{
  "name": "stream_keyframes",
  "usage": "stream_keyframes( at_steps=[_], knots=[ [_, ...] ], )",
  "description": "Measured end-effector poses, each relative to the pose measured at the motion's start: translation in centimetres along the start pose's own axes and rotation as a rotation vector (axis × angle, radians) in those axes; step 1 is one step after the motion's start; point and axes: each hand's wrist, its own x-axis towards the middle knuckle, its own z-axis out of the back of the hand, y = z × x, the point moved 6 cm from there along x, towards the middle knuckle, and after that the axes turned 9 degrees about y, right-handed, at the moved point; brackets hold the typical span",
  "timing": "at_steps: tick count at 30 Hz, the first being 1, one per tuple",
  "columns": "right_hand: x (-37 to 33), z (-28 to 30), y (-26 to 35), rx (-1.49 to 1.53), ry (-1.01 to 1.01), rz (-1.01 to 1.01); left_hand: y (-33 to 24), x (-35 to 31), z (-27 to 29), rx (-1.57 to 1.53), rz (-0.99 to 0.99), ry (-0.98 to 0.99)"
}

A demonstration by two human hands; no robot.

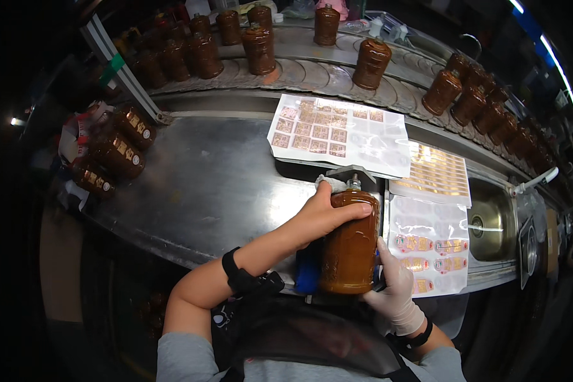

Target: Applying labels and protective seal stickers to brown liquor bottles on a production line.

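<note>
While the bare left hand (328, 216) grips a glossy brown, round-shouldered bottle (349, 258) near its top, the white-gloved right hand (395, 283) clasps the bottle's lower right side.

- A bottling workshop, by its looks
- Far: plated conveyor (309, 71) carrying brown bottles (372, 63)
- Left: labelled bottles (122, 154)
- Right: label sheets (381, 149) over the steel worktable (197, 172), near a metal sink (498, 223)
</note>
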Motion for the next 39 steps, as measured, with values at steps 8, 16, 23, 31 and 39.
stream_keyframes(
  at_steps=[8,16,23,31,39],
  knots=[
    [1.9,-0.1,0.2,0.092,0.089,-0.003,3.2,-0.2,2.2,-0.008,-0.088,-0.140],
    [4.6,3.2,-6.5,0.256,-0.016,-0.307,2.8,-4.1,0.7,-0.006,-0.142,0.046],
    [7.9,3.8,-3.7,0.267,-0.029,-0.217,1.6,-5.1,0.8,-0.002,-0.170,0.002],
    [18.1,4.7,-5.4,-0.086,0.111,-0.082,-0.1,-9.9,-1.6,0.974,-0.473,0.047],
    [27.5,-2.1,-8.8,-0.345,0.438,0.065,-0.8,-8.4,-2.3,1.006,-0.864,0.033]
  ],
)
